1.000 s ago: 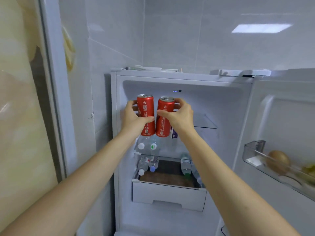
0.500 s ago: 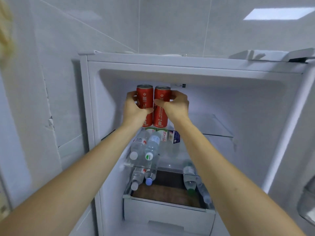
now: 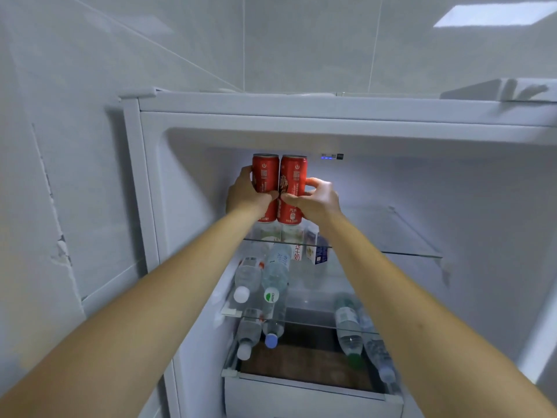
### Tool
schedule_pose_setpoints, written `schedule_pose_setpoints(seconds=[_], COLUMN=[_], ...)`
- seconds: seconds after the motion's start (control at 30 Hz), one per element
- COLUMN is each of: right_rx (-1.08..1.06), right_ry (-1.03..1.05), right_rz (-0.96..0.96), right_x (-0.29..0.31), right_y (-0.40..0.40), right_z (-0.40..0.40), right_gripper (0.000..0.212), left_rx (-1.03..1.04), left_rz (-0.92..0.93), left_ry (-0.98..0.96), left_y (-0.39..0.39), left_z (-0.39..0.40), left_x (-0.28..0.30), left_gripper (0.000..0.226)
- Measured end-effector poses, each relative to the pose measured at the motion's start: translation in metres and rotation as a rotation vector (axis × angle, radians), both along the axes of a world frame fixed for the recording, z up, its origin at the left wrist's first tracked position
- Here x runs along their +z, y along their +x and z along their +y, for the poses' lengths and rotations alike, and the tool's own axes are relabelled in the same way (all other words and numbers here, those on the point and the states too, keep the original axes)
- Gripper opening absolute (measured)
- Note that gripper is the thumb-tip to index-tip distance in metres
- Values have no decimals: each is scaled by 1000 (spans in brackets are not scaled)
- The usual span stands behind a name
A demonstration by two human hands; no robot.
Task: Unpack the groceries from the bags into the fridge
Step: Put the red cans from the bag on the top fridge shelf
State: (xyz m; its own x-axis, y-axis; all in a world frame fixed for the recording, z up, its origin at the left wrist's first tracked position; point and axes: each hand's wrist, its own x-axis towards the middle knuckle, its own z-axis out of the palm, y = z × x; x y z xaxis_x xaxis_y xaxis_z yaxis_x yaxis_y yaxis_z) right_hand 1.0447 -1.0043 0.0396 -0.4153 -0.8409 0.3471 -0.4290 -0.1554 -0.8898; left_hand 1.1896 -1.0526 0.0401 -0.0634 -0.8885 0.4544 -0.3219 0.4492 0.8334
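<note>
The left hand (image 3: 247,196) grips the left can (image 3: 265,182) and the right hand (image 3: 316,200) grips the right can (image 3: 293,185), fingers curled around each one. Both red cans are upright and touch side by side, deep in the top part of the fridge (image 3: 301,122), just over the glass shelf (image 3: 416,236). I think they are held together like this so that they go down as a pair and stand stable near the back wall. Whether the bottoms already rest on the glass I cannot tell, because the wrists cover that place.

Under this shelf stand small cartons (image 3: 316,251), seen only partly through the glass, and their print is too blurred to read. Lower, water bottles (image 3: 274,279) lie on their sides, probably so that they fit the low space. The bags are not in view, so how many groceries remain is unknown. The fridge door is cut off at the right edge.
</note>
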Motion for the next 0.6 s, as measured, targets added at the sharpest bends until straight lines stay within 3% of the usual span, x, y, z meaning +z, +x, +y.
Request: schedule_pose_setpoints(seconds=[0.23,0.6], right_rx=[-77,-92], right_ry=[45,126], right_rz=[209,282], right_x=[6,12], right_y=[-21,-43], right_z=[-50,-122], right_gripper=[33,40], left_rx=[94,269], left_rz=[-177,-284], left_ry=[-70,-17], left_y=[-18,-54], left_z=[-58,-127], left_x=[-4,4], left_gripper=[61,63])
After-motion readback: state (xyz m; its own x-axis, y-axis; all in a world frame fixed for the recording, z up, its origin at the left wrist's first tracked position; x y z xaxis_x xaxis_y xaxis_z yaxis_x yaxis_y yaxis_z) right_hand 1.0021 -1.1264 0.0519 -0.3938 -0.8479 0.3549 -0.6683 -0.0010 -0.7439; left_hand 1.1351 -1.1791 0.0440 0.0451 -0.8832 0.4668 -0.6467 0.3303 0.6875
